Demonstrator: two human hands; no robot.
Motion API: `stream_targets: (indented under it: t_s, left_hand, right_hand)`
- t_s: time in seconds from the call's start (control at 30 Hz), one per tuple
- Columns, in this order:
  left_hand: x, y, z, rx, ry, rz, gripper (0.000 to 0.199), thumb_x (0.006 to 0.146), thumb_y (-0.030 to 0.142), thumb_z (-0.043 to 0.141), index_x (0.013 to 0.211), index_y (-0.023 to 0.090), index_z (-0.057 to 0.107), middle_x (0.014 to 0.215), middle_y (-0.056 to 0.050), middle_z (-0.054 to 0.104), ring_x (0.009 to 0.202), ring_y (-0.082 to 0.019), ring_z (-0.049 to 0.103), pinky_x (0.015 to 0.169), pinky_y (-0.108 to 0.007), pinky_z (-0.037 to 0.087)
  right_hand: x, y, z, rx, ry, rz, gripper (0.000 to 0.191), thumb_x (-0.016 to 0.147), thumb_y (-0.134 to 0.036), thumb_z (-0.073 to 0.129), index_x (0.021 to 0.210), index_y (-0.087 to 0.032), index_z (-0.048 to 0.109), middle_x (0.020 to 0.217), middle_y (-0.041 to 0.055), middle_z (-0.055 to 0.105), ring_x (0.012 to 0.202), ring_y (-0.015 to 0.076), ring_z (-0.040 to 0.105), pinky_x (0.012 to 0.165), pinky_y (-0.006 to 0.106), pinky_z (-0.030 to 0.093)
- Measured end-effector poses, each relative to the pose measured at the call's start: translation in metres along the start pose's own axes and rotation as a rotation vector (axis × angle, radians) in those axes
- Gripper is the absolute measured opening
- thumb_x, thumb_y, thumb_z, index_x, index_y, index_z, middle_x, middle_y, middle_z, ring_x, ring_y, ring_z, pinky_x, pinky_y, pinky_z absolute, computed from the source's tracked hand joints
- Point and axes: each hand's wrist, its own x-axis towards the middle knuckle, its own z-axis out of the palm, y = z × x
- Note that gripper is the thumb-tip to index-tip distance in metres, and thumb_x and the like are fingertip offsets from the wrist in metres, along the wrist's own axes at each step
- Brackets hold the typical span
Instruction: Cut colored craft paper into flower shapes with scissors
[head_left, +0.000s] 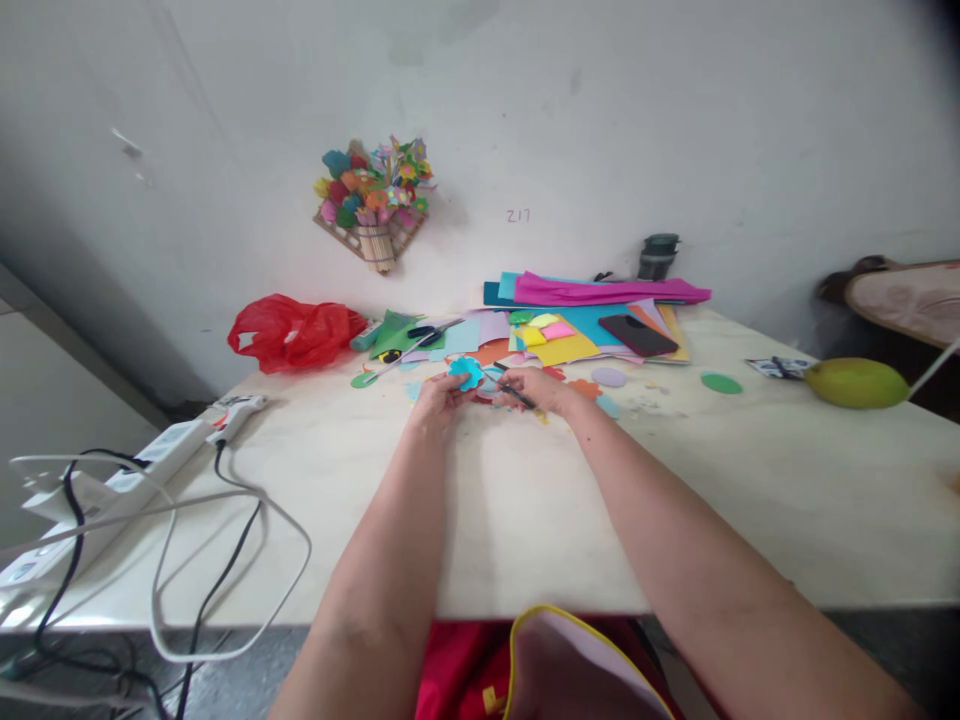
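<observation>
My left hand (441,400) pinches a bright blue flower-shaped cutout (465,373) with a scalloped edge, held just above the table. In my right hand (534,388) is a slim dark tool (516,393) with a thin metal tip pointing at the cutout; its exact kind is unclear. Whether the tip touches the cutout's edge cannot be made out. Around and behind both hands lie small coloured pieces, among them an orange cutout (585,389) and a lilac oval (609,377). Black-handled scissors (426,336) rest beyond my left hand.
Coloured sheets (577,345) and a dark phone (637,335) lie behind the hands. A red plastic bag (292,335) sits at the back left. Power strips with cables (161,455) occupy the left side. A yellow-green fruit (856,383) and a green oval (721,383) are at right.
</observation>
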Motion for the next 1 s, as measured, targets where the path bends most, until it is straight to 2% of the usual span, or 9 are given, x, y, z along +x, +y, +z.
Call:
stream_targets:
  t_s: [0.2,0.4,0.57,0.7,0.83,1.0]
  left_hand:
    - [0.001,-0.001,0.002,-0.041,0.008,0.008,0.017,0.066,0.007,0.067,0.082,0.01,0.068,0.078,-0.01,0.073,0.073,-0.021,0.071,0.066,-0.028,0.058]
    - [-0.002,-0.001,0.015,-0.091,0.092,0.0,0.01,0.067,0.003,0.066,0.075,0.01,0.065,0.072,-0.008,0.07,0.066,-0.018,0.069,0.063,-0.026,0.056]
    - [-0.006,-0.002,0.027,-0.159,0.163,0.006,0.008,0.07,0.002,0.062,0.071,0.009,0.064,0.068,-0.008,0.069,0.06,-0.015,0.067,0.058,-0.023,0.054]
    - [-0.008,-0.002,0.033,-0.188,0.185,0.016,0.009,0.069,0.002,0.064,0.071,0.011,0.063,0.066,-0.005,0.068,0.059,-0.013,0.066,0.062,-0.023,0.055]
    - [-0.009,-0.003,0.037,-0.202,0.226,0.021,0.011,0.067,0.004,0.067,0.072,0.013,0.062,0.062,-0.002,0.066,0.056,-0.012,0.064,0.067,-0.026,0.056]
    - [-0.01,-0.008,0.043,-0.248,0.267,0.1,0.015,0.065,0.004,0.069,0.066,0.014,0.059,0.061,-0.001,0.064,0.054,-0.011,0.062,0.066,-0.025,0.055]
  right_hand:
    - [-0.004,-0.008,0.005,0.097,0.019,0.077,0.025,0.061,-0.025,0.081,0.074,-0.014,0.061,0.052,-0.004,0.059,0.039,0.0067,0.046,0.037,0.018,0.034]
    - [-0.01,-0.017,0.008,0.122,0.046,0.109,0.018,0.069,-0.023,0.075,0.07,-0.015,0.059,0.052,-0.0013,0.06,0.039,0.0073,0.049,0.032,0.016,0.022]
    - [-0.009,-0.018,0.012,0.178,0.036,0.07,0.019,0.074,-0.024,0.067,0.064,-0.015,0.054,0.049,-0.0007,0.058,0.037,0.0076,0.048,0.03,0.017,0.021]
    - [-0.006,-0.017,0.013,0.245,0.049,0.07,0.019,0.076,-0.025,0.063,0.063,-0.016,0.052,0.048,-0.0004,0.058,0.037,0.0079,0.049,0.029,0.017,0.02]
    - [-0.005,-0.015,0.014,0.276,0.072,0.063,0.019,0.075,-0.028,0.065,0.066,-0.016,0.053,0.05,0.0001,0.059,0.038,0.0079,0.05,0.029,0.016,0.021]
    - [-0.004,-0.014,0.019,0.283,0.095,0.024,0.028,0.072,-0.037,0.072,0.068,-0.016,0.054,0.052,-0.0005,0.059,0.039,0.0077,0.05,0.03,0.016,0.022]
